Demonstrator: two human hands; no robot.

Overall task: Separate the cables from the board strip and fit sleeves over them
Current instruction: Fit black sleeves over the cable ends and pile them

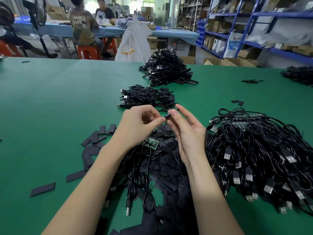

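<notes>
Above the green table [59,102], my left hand [138,126] and my right hand [188,131] meet at a black sleeve [169,114]. My right thumb and forefinger pinch the sleeve; my left fingertips pinch its left end, where a cable end may be hidden. Below my hands lies a green board strip [150,143] with black cables [147,177] still joined to it. Flat black sleeves [94,138] are scattered and heaped around it.
A large heap of USB cables on board strips [257,155] fills the right side. Two piles of sleeved cables [147,97] [167,68] lie further back. Beyond the table edge sit people at blue benches, a white sack [135,39] and blue shelving.
</notes>
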